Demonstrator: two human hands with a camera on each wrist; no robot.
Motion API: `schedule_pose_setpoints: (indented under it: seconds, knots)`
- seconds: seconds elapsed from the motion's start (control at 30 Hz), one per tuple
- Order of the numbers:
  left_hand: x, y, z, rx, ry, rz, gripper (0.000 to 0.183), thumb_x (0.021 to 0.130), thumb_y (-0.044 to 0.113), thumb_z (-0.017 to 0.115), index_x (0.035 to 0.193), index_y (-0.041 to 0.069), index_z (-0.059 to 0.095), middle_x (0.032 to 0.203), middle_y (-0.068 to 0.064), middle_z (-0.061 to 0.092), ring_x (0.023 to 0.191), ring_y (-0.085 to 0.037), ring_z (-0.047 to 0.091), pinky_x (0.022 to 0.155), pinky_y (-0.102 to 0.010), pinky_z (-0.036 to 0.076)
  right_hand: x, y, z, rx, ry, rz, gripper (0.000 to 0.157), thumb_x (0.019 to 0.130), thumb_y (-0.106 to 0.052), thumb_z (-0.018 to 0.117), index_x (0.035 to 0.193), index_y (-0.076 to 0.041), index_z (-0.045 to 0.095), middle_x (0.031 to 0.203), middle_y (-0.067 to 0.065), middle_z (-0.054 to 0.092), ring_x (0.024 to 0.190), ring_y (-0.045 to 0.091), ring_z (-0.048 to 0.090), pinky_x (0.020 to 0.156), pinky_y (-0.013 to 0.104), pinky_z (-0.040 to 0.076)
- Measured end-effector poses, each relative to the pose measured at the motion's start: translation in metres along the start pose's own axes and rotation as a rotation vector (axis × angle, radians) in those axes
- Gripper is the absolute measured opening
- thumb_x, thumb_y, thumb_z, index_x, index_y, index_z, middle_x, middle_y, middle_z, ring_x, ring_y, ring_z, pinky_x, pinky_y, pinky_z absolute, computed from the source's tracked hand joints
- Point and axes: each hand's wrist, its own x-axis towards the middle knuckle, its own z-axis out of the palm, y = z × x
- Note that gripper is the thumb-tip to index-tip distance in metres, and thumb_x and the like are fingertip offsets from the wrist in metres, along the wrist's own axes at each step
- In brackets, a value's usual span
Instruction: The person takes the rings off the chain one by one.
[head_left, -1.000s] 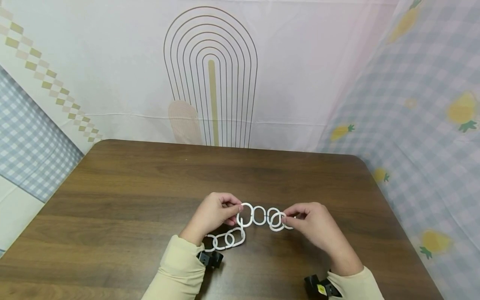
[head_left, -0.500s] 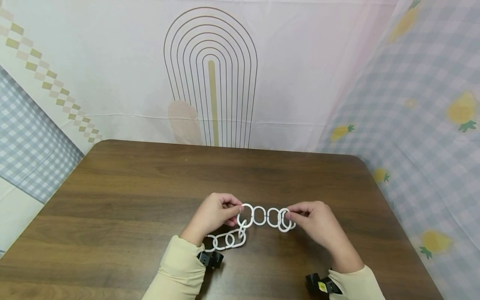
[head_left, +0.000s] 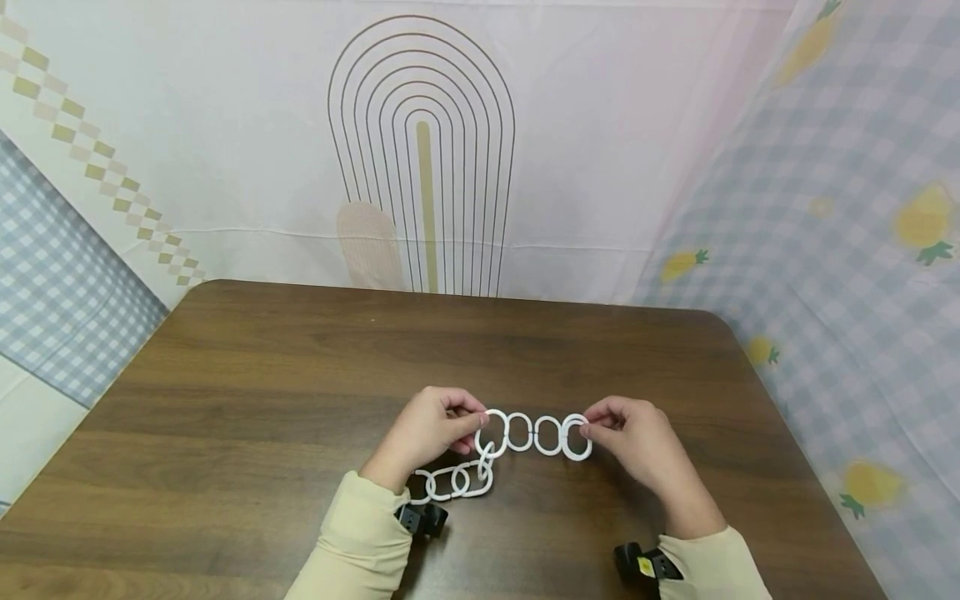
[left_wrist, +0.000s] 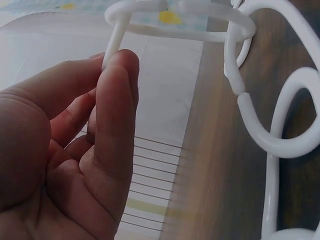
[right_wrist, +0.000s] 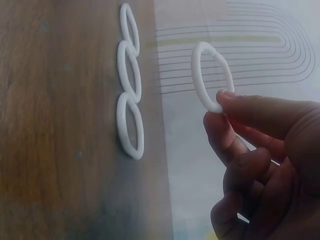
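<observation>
Near the middle of the table, my left hand (head_left: 429, 429) pinches one white plastic chain link (left_wrist: 180, 35) between thumb and fingertips. From that link, part of the white chain (head_left: 535, 434) extends rightward. Several more joined links (head_left: 483, 490) trail below and behind my left wrist, where their end is hidden. On the right, my right hand (head_left: 637, 437) pinches a single oval link (right_wrist: 197, 75) by thumb and index finger. The right wrist view shows this link apart from the chain's last link (right_wrist: 121, 125); from the head view the two overlap.
The brown wooden table (head_left: 300, 358) reaches a rounded far edge. Behind it hangs a white patterned cloth (head_left: 585, 150), with blue checked cloth (head_left: 847, 292) along the right side. A black wrist camera (head_left: 423, 518) is strapped to the left wrist, another (head_left: 645, 562) to the right.
My right hand has moved right and slightly up, carrying its single link from before the chain's last links to its right end. My left hand stays nearly still; the trailing links have shifted slightly.
</observation>
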Motion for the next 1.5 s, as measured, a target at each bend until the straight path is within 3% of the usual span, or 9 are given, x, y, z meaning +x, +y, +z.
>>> schedule_pose_setpoints:
  seconds: [1.5]
  knots:
    - [0.0,-0.001,0.002,0.022,-0.029,0.022,0.015,0.093,0.006,0.07,0.1,-0.007,0.071,0.073,-0.004,0.066,0.056,-0.01,0.062,0.058,-0.031,0.059,0.011,0.05,-0.013,-0.126,-0.046,0.138,0.013,0.09,-0.022,0.072,0.09,-0.01,0.077,0.088,0.003,0.072,0.079,0.018,0.058,0.07,0.036,0.045]
